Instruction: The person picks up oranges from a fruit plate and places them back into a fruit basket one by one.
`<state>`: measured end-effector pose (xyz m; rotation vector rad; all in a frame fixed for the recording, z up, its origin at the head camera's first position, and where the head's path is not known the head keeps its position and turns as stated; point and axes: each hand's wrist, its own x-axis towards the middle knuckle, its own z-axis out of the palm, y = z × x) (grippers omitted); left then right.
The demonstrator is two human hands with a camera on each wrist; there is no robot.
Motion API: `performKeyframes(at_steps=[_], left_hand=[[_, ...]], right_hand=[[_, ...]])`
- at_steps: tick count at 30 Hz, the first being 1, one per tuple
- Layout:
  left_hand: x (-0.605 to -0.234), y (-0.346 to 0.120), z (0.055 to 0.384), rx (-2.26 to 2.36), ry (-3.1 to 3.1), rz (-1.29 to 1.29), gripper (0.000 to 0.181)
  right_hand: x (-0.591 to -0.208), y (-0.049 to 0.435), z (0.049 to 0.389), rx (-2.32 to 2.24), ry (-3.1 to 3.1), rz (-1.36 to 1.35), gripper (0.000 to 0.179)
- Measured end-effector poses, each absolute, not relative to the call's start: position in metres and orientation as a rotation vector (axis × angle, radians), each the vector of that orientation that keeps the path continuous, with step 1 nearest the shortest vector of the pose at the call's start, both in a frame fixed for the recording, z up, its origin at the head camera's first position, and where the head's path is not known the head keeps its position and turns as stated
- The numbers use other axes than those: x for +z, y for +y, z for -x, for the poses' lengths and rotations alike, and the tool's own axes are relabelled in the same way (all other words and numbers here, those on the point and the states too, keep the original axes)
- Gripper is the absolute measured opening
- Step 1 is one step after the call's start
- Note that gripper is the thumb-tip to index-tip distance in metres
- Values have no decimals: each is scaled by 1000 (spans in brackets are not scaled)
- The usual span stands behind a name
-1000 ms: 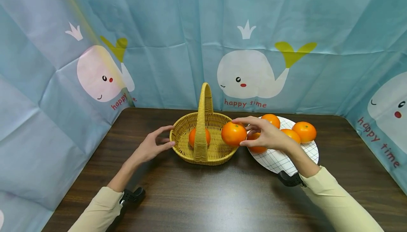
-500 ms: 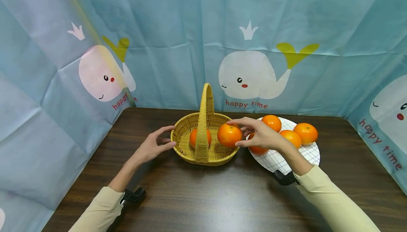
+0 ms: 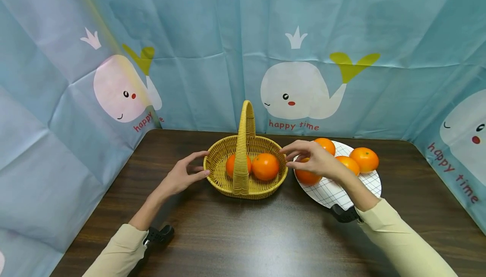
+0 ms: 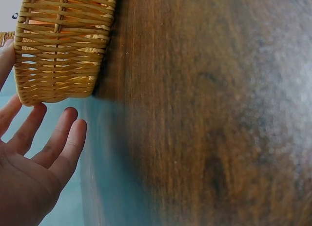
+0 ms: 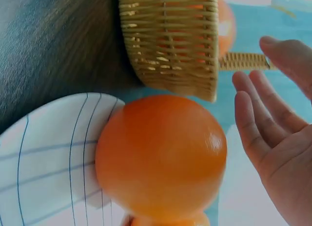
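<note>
The glossy round orange fruit (image 3: 265,167) is now lying inside the yellow woven oval basket (image 3: 262,193), right of its arched handle (image 3: 240,158); half a second ago, the right hand (image 3: 313,158) was holding it there. Another orange fruit (image 3: 231,166) is sitting close beside it, partly hidden by the handle, so this one placement is looking finished. Four similar fruits (image 3: 364,160) are resting on the white checked round plate (image 3: 330,194) right of the basket. The right hand is holding nothing, its released fingers hovering by the basket's right rim, the fruit lying just inside. The left hand (image 3: 184,175) is touching the basket's left end with loosely spread fingers.
</note>
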<state>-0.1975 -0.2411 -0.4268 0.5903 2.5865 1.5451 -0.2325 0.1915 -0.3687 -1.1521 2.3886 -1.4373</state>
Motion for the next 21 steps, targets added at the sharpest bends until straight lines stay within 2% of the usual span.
performKeyframes(at_steps=[9,21], left_hand=[[-427,-241,197,1554,2581,-584,60],[-428,-242,199,1554,2575,-573,60]], right_hand=[[-365,219,231,-1489,2439,1119,30],[-365,252,228,-1480,2546,1027,31]])
